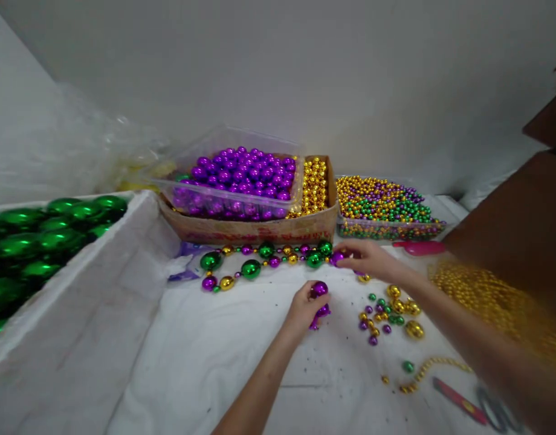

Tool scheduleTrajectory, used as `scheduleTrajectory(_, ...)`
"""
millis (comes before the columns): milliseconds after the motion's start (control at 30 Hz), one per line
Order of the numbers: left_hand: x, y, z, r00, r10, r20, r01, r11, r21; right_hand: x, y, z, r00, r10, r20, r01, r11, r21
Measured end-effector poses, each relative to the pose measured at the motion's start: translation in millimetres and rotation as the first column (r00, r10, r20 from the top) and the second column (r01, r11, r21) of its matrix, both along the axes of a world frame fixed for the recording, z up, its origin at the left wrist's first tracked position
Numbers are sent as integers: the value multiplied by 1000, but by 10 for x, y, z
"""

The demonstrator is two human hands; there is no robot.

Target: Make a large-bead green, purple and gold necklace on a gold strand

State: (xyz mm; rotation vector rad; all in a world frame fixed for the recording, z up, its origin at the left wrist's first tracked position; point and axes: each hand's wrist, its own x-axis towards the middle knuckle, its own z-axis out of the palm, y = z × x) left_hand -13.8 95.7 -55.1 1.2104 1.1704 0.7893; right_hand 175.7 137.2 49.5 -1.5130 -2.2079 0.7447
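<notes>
My left hand (303, 311) is closed round purple balls (319, 290) low over the white cloth (223, 356). My right hand (366, 258) reaches in from the right and pinches the purple end bead (336, 258) of a bead strand (260, 263). That strand is made of green, gold and purple balls and lies in a double row in front of the cardboard box. Loose small beads (387, 314) in gold, green and purple lie scattered just right of my left hand.
A clear tub of purple balls (242, 175) sits in a cardboard box (246, 229) beside gold beads (315, 184). A tray of mixed small beads (384, 205) stands right of it. Green balls (37, 241) fill a white box at left. Gold strands (491, 302), a pink tool (418, 248), a brown box (518, 235).
</notes>
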Motion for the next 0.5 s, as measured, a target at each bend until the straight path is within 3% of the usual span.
scheduleTrajectory(100,447,-45,-158,984,-5,-177,41,979,200,287,-338,-600,987,-125,104,122,992,35)
scheduleTrajectory(167,684,-74,-185,970,14,-242,53,962,267,375,-405,-849,971,-186,152,172,980,101)
scheduleTrajectory(333,1016,-202,-182,883,102,-459,65,941,333,484,-478,-1137,970,-179,164,145,969,199)
scheduleTrajectory(500,1082,-237,-257,834,-1,-551,210,925,316,806,-436,-1473,973,-140,185,85,957,276)
